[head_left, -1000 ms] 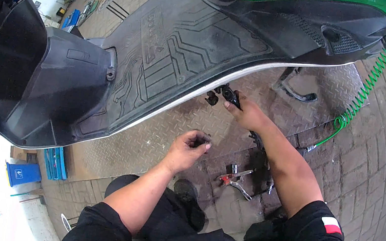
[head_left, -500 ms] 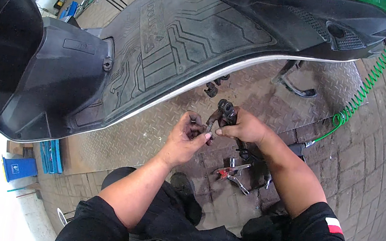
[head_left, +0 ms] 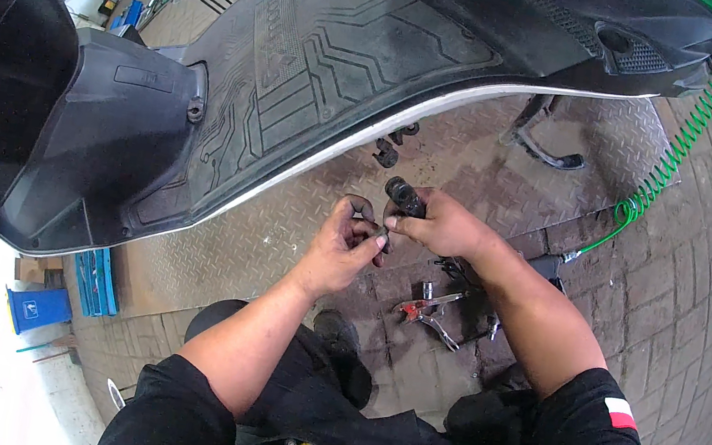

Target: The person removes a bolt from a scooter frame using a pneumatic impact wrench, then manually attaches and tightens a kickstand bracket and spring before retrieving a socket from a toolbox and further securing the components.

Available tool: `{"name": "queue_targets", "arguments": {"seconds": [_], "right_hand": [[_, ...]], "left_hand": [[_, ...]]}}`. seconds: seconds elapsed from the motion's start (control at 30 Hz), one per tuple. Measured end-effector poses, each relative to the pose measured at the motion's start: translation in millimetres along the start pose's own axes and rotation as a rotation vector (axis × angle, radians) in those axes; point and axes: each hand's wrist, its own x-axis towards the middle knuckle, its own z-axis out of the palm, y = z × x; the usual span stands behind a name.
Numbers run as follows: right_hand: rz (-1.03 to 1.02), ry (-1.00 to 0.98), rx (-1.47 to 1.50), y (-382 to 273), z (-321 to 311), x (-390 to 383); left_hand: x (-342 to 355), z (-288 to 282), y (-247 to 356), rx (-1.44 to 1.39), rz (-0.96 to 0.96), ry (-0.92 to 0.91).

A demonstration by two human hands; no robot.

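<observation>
My right hand (head_left: 448,222) is closed around a black cylindrical part (head_left: 405,197) with a rounded, ridged end, which juts out beyond the thumb to the upper left. Close by on the left, my left hand (head_left: 342,241) is pinched at the fingertips around a small dark piece (head_left: 383,234), too small to name. The fingertips of both hands nearly meet at that piece, and they look blackened. Beyond the hands, several dark parts (head_left: 387,153) lie on the metal plate (head_left: 278,252) beside the scooter's edge.
A scooter with a black footboard (head_left: 304,77) spans the far side. Below my right forearm lie red-and-silver pliers (head_left: 427,311) and a socket (head_left: 428,289). A green coiled air hose (head_left: 674,160) runs down the right. Blue bin (head_left: 40,304) at the left.
Both hands have shifted slightly, the right one leftward. The black part has turned, and its end now points more to the upper left. The left fingers have closed in near the right thumb.
</observation>
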Motion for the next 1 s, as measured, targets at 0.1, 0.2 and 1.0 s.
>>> {"name": "queue_targets", "arguments": {"seconds": [0.1,0.2,1.0], "right_hand": [[-0.070,0.177,0.080,5,5,2],[0.160,0.271,0.163,-2,-9,0],[0.152,0.303,-0.428,2,-44,44]], "left_hand": [[1,0,-2,-0.029,-0.005,0.029],[0,-1,0,0.056,-0.015,0.010],[47,28,3,0.448,0.226,0.366]]}}
